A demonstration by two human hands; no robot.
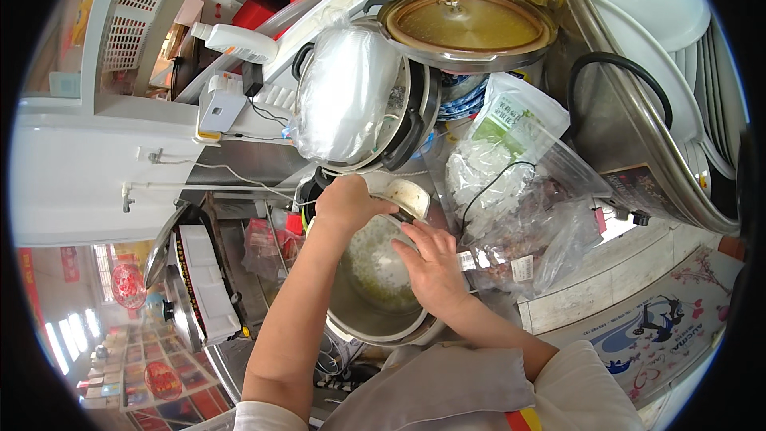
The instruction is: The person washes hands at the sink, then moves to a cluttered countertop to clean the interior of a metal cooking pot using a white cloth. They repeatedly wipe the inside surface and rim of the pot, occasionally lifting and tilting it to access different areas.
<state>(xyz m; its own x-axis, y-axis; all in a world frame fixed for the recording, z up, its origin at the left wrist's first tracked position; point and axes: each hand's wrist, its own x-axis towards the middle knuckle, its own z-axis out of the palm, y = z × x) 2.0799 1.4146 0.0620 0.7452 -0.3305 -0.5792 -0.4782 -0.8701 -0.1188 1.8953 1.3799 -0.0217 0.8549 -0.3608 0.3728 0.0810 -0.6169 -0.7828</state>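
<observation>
Before me stands a deep metal cooking pot (413, 332) with cloudy liquid and greenish bits (383, 278) inside. My left hand (346, 203) is over its far side, fingers curled and thumb pointing right. It grips a thin dark-and-silver piece (406, 212) by the far rim; most of that piece is hidden, and whether it is a utensil handle cannot be told. My right hand (434, 266) hovers at the pot's right side, fingers apart, fingertips close to that piece. A white scoop-like container (409, 196) with brownish specks inside lies just beyond the rim.
Clear plastic bags of food (520, 233) and a printed pouch (508, 111) lie right of the pot. A bag-covered pan (350, 96) and a glass-lidded pot (470, 27) stand beyond. A large metal basin (634, 149) leans at right. A white cable (227, 170) runs from the wall.
</observation>
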